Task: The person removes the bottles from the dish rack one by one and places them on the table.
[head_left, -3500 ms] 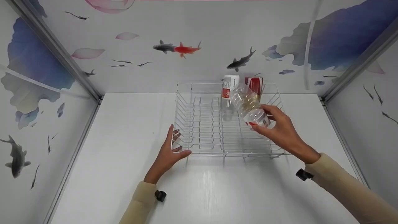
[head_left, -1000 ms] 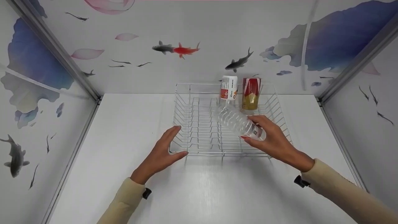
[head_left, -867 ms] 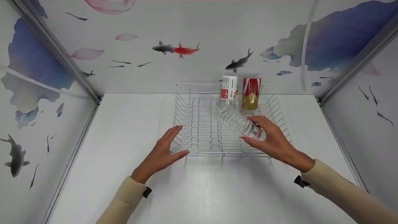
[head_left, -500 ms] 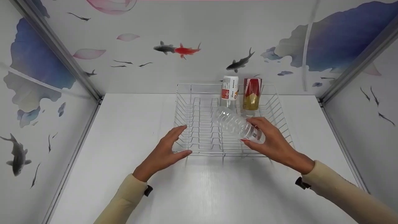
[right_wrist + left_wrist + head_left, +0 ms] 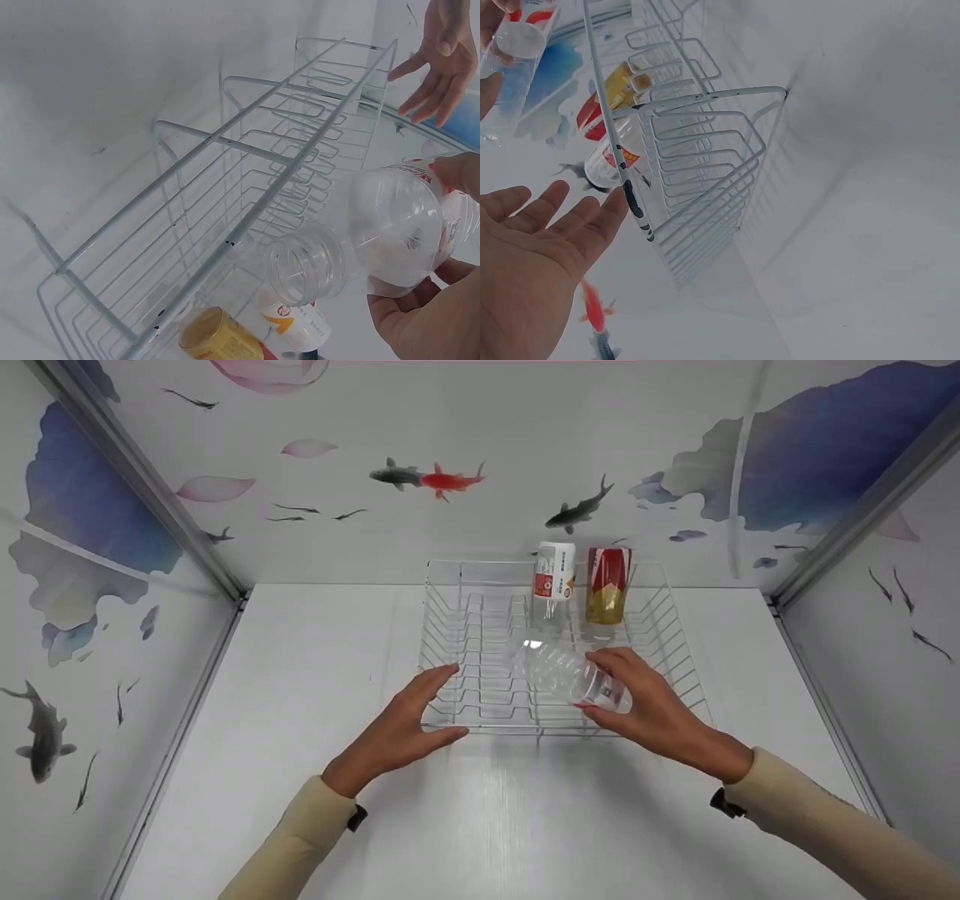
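Observation:
A white wire dish rack (image 5: 679,649) stands in the middle of the white table. My right hand (image 5: 630,697) grips a clear, uncapped plastic bottle (image 5: 559,671) near its base. The bottle lies almost flat, low over the rack's front half, with its mouth pointing left and away; its open neck (image 5: 304,270) shows in the right wrist view. My left hand (image 5: 420,709) is open with straight fingers at the rack's front left corner (image 5: 634,202), its fingertips at the wire. At the back of the rack stand an upturned white-labelled bottle (image 5: 553,577) and a red and gold can (image 5: 607,585).
Wallpaper with painted fish covers the walls on three sides. Metal corner posts (image 5: 142,487) run down at the left and right. White table surface (image 5: 300,660) lies to the left of the rack and in front of it.
My right hand has lowered the clear bottle toward the rack and tipped it flatter. My left hand has shifted slightly right, closer to the rack's front corner.

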`<state>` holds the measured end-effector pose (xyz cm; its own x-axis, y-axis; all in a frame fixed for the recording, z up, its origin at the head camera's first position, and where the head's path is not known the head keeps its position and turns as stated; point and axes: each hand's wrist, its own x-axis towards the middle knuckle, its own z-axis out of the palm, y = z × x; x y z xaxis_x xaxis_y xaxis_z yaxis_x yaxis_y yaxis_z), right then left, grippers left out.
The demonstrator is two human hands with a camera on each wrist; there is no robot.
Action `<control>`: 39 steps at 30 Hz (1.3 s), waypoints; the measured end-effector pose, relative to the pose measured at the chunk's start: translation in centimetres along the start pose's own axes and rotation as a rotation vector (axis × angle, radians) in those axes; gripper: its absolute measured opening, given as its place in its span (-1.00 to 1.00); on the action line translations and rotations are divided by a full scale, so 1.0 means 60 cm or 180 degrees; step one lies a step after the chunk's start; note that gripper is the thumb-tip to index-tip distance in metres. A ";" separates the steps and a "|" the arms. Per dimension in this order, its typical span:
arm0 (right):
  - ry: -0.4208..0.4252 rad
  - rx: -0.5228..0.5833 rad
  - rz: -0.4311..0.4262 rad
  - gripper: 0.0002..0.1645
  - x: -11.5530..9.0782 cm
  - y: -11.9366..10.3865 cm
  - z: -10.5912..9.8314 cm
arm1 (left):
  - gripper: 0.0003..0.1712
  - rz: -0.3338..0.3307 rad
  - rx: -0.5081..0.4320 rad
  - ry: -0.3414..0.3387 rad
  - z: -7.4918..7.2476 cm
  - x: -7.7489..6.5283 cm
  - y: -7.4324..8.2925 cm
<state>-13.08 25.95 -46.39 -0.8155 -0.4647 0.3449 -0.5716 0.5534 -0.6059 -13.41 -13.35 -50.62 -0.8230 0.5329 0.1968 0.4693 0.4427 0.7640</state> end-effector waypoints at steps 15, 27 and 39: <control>-0.0291 -0.0180 0.0042 -0.13 -0.008 -0.010 0.004 | 0.05 0.0204 0.0148 -0.0165 0.002 0.013 0.023; -0.0436 -0.0231 -0.0062 -0.13 -0.016 -0.011 0.009 | 0.07 0.0277 0.0191 -0.0268 0.009 0.023 0.034; -0.0510 -0.0308 -0.0236 -0.12 -0.025 -0.013 0.008 | 0.09 0.0337 0.0126 -0.0387 0.019 0.035 0.050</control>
<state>-11.34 25.89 -46.76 -0.7504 -0.6065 0.2628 -0.6419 0.5737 -0.5087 -13.39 -10.09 -48.61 -0.7247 0.6603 0.1973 0.5656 0.4063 0.7177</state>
